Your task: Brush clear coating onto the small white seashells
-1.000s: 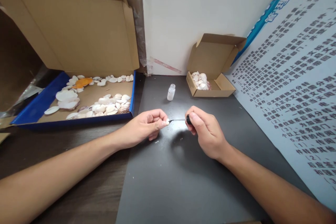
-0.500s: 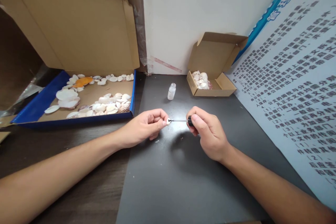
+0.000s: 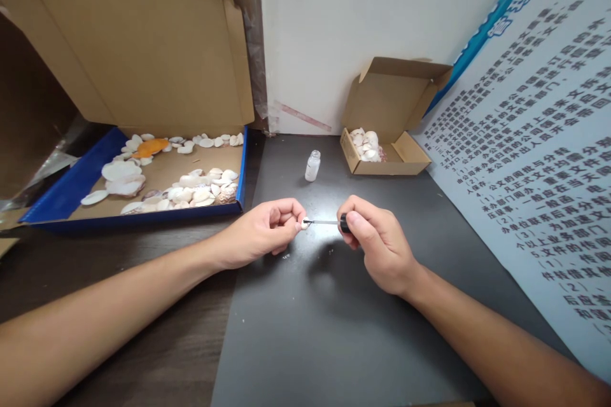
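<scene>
Between the thumb and fingers of my left hand (image 3: 267, 226) is a small white shell (image 3: 304, 224), mostly hidden by the fingertips. My right hand (image 3: 377, 235) is closed round the black cap of a brush applicator (image 3: 327, 222). Its thin stem points left, and the dark bristles touch the shell. Behind my hands a small uncapped glass bottle (image 3: 312, 166) with whitish contents stands upright on the dark grey mat (image 3: 305, 331).
At left lies an open blue-edged cardboard box (image 3: 191, 162) with many white shells and an orange one (image 3: 150, 147). A smaller open box (image 3: 389, 168) at back right holds white shells (image 3: 366, 145). A printed board (image 3: 534, 172) leans along the right side.
The brush has shifted slightly left with my right hand, and its bristles lie closer together against the shell. My left hand stays almost in place.
</scene>
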Available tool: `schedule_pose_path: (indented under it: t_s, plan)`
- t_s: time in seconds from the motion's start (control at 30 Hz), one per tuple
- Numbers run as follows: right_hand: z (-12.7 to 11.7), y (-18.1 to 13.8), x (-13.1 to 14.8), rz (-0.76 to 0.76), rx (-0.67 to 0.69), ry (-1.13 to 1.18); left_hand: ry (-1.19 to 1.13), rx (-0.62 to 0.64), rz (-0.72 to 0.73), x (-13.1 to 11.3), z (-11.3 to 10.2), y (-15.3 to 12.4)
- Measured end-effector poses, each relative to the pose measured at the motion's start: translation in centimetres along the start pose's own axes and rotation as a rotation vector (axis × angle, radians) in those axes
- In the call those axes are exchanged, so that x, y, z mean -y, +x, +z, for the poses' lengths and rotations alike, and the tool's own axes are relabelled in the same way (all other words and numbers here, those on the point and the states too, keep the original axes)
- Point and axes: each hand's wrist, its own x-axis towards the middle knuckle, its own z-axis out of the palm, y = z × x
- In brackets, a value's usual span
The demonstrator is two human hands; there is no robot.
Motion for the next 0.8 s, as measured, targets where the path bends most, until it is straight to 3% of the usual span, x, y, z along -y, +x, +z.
schedule_pose_path:
  t_s: [0.8]
  plan:
    - [-0.12, 0.01, -0.01, -0.019, 0.007, -0.029, 0.014, 0.027, 0.034, 0.35, -0.23, -0.07]
